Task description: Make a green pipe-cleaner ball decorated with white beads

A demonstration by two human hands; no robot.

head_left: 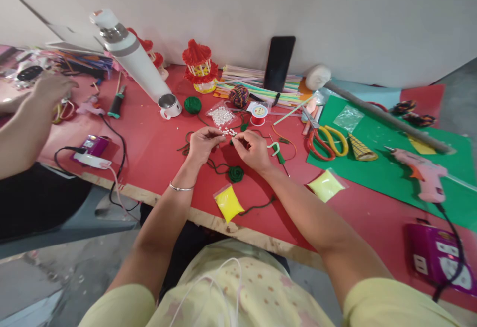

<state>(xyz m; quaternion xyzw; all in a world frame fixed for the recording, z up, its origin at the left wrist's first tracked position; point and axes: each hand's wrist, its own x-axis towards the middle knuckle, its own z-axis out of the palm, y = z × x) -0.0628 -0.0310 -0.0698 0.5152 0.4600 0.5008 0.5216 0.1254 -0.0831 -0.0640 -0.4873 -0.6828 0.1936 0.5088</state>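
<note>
We list left hand (203, 144) and right hand (254, 150), fingertips drawn in, pinching we cannot tell what; loose white beads (228, 131) between them on tabletop (149, 143), likely to scatter if nudged.

On the worktop (149, 148) before you, loose beads (228, 131) lie between your left hand (204, 144) and right hand (251, 150). Behind them sit a bag of beads (221, 116) and a thread spool (259, 115). Nearer you is a yarn coil (236, 173), with 1 packet (228, 203) in front of it. The bottle (136, 63) stands left, the cup (170, 106) just before it. At right, a glue gun (421, 168) lies on a sheet (391, 178).
</note>
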